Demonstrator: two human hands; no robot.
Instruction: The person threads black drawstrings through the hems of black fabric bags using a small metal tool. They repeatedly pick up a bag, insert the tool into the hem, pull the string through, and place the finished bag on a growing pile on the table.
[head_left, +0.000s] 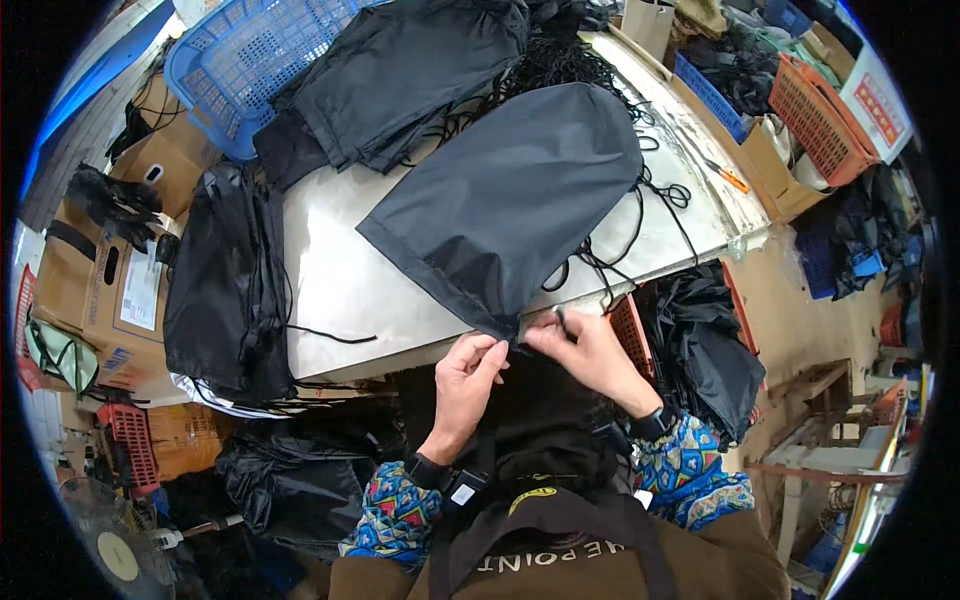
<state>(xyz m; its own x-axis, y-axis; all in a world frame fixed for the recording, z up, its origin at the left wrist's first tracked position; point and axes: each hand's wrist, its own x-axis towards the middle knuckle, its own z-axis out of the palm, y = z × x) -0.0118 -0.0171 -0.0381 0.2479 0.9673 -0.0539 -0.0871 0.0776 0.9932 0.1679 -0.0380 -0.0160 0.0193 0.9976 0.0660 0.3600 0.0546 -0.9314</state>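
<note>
A flat black fabric bag (510, 190) lies slantwise on the white table, one corner pointing toward me at the front edge. At that corner my left hand (468, 380) is closed, thumb and fingertips pinching the cloth. Just right of it, my right hand (590, 355) is closed too, its fingertips pressed together beside the same corner. A small dark bit shows by its forefinger, but what it holds is hidden. Black cords (610, 260) with loops trail out from under the bag's right side.
More black bags (410, 80) are piled at the back beside a blue plastic basket (240, 70). Another stack of bags (225, 290) hangs over the table's left edge. An orange-handled cutter (735, 180) lies at the right. Cardboard boxes (125, 300) stand left.
</note>
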